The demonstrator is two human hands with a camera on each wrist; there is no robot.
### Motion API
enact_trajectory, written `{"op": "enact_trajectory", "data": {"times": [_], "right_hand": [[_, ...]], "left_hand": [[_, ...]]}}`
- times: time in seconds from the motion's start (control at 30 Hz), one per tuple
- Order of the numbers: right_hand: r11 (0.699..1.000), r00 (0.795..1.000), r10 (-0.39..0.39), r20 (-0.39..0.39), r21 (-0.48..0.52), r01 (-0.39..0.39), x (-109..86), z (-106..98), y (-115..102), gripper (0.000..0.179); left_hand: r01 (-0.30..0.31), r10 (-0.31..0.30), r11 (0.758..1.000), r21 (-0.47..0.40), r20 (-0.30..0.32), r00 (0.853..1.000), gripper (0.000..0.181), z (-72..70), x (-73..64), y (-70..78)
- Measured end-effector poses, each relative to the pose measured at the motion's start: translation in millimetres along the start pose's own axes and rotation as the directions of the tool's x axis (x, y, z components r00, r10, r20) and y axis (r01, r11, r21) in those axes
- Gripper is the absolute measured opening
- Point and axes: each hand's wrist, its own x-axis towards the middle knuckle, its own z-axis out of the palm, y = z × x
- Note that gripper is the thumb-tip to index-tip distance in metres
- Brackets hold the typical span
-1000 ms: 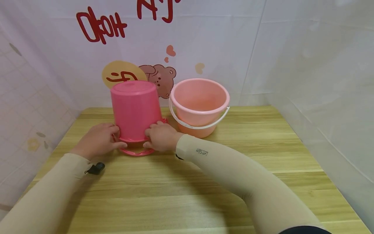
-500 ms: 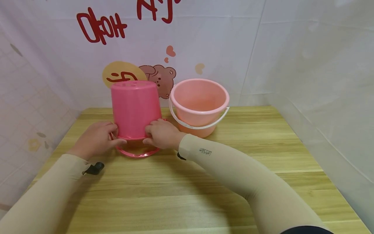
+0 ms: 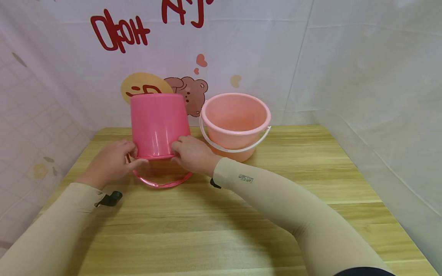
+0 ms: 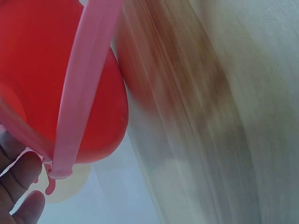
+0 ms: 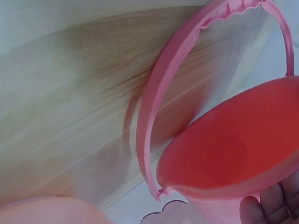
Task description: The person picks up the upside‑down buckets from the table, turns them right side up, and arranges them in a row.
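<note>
A dark pink bucket [image 3: 157, 122], upside down and tilted, has its near rim raised off the table in the head view. At its left side, my left hand [image 3: 114, 163] grips the rim between thumb and fingers. Opposite it, my right hand [image 3: 195, 155] holds the rim with fingers on the outer wall. The bucket's pink handle [image 3: 160, 184] hangs toward me, low over the tabletop. Both wrist views look into the red-lit inside [image 5: 224, 154], where no object is seen. Fingers [image 4: 23, 179] of the left hand pinch the rim close to the handle's hinge [image 4: 61, 171].
A lighter peach-pink bucket [image 3: 236, 133] stands upright just right of the held one, its white handle [image 3: 238, 150] lowered to the front. Behind the wooden table [image 3: 214, 234] hangs a printed white cloth [image 3: 262, 50]; plain cloth [image 3: 376, 115] borders the right side.
The dark pink bucket has tipped away from me, so its flat base no longer shows from above. Its near rim has risen with both hands, and the handle hangs farther below the rim.
</note>
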Motion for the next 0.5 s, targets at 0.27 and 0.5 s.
{"op": "enact_trajectory", "data": {"times": [0.27, 0.5], "right_hand": [[0.999, 0.995, -0.035, -0.088, -0.024, 0.033, -3.8, -6.7, -0.2, 0.017], [0.997, 0.986, -0.061, -0.156, -0.063, 0.051, -6.9, -11.7, -3.0, 0.017]], "left_hand": [[-0.029, 0.028, 1.000, -0.007, -0.056, 0.998, 0.037, -5.8, 0.4, 5.1], [-0.039, 0.039, 0.999, -0.002, -0.108, 0.993, 0.040, -7.8, -0.8, 5.5]]}}
